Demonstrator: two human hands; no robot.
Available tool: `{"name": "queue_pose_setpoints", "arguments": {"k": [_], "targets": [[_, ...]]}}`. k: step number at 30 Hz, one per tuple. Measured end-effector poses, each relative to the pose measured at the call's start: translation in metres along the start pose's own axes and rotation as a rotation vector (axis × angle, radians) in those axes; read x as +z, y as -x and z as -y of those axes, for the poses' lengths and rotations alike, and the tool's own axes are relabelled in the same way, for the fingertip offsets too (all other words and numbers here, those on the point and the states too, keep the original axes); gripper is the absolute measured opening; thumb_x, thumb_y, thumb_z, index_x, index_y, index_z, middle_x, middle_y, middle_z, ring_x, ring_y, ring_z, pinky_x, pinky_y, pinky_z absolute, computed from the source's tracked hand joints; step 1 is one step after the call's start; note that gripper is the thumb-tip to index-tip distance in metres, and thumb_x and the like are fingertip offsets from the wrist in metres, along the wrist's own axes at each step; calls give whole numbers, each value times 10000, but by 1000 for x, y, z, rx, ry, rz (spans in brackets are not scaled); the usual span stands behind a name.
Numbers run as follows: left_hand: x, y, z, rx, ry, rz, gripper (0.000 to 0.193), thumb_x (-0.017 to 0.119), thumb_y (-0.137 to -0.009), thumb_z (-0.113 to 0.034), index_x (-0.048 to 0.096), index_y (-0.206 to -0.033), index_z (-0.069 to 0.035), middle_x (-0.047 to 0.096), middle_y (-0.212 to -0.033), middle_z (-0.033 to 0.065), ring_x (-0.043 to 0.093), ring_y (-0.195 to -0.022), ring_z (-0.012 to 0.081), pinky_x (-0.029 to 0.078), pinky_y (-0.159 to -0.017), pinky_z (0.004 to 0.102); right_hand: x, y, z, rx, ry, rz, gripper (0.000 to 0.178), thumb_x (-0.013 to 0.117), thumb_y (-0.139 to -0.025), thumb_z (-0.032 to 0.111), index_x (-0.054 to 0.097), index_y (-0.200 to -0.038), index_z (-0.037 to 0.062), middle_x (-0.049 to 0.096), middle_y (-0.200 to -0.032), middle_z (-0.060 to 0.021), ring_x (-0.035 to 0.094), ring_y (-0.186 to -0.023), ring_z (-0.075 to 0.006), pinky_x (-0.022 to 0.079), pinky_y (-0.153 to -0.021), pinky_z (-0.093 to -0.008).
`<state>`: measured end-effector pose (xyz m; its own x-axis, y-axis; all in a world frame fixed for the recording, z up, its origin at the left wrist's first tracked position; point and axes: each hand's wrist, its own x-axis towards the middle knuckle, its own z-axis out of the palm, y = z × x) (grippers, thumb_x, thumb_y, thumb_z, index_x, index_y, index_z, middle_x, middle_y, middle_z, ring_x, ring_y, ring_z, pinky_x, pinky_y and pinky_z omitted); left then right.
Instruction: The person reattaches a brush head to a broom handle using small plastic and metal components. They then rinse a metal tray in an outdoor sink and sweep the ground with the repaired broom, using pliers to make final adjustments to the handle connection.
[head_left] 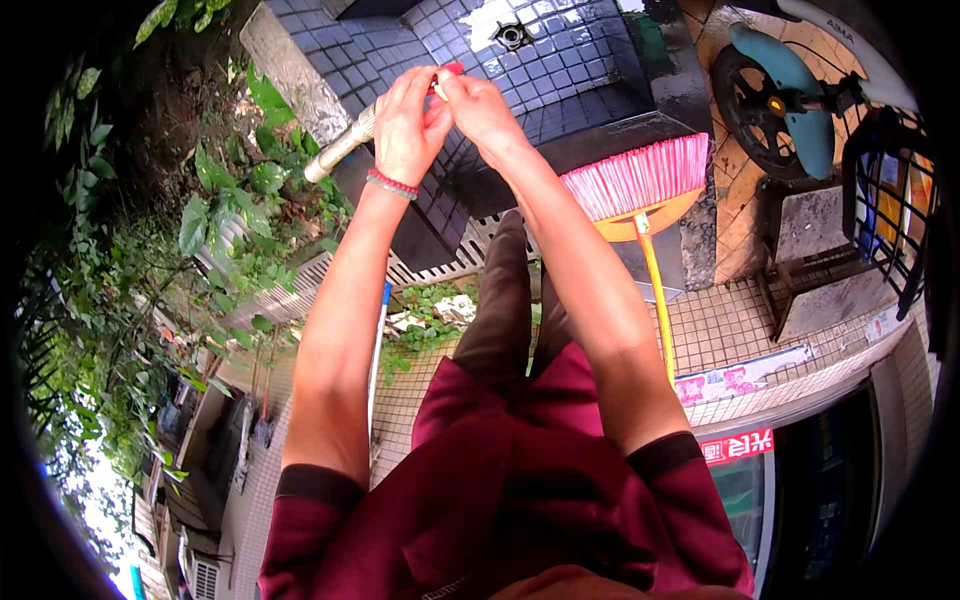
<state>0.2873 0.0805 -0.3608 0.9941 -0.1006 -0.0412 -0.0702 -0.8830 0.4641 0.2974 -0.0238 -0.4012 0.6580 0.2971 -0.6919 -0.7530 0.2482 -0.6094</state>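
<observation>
My left hand [404, 130] and my right hand [480, 112] meet at the fingertips over the near left part of a dark tiled basin [580, 75]. Both are closed, the fingers pinched around a small red thing [453, 69] whose kind I cannot make out. A pale bit shows between the fingers too. Behind my left hand, a whitish, wrapped-looking pole or pipe [342, 150] slants down to the left; whether the hand touches it is hidden. A beaded bracelet [392, 185] circles my left wrist.
Right of my right forearm stands a broom with pink bristles [640, 180] and a yellow handle. A round drain [513, 37] lies in the wet basin. Farther right are a two-wheeler with a teal fender [790, 90] and a black basket [890, 190]. Leafy plants [215, 200] crowd the left.
</observation>
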Motion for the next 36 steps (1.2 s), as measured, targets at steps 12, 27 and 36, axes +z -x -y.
{"name": "queue_pose_setpoints", "arguments": {"k": [12,27,36], "targets": [[-35,77,-40,56,-151,88,556,616,-770,-191,403,-1255,-21,450,-1238,175,410,-1161,323,286,-966,438,-198,268,-174,345,248,-483,323,436,-911,291,554,-926,-9,639,-719,-86,594,-586,-114,476,-560,-216],[-3,250,-86,-83,231,984,228,539,-848,-135,571,-1041,-18,635,-941,108,628,-819,158,492,-713,272,-233,506,-357,457,550,-1212,263,552,-767,127,512,-1015,50,608,-882,-135,594,-810,-287,464,-700,-372],[29,294,-109,5,100,1043,190,531,-830,-100,587,-1002,-40,633,-858,112,631,-734,192,497,-673,291,-332,526,-325,69,380,-1338,177,523,-777,63,534,-953,51,608,-787,-99,600,-729,-254,477,-651,-356]]}}
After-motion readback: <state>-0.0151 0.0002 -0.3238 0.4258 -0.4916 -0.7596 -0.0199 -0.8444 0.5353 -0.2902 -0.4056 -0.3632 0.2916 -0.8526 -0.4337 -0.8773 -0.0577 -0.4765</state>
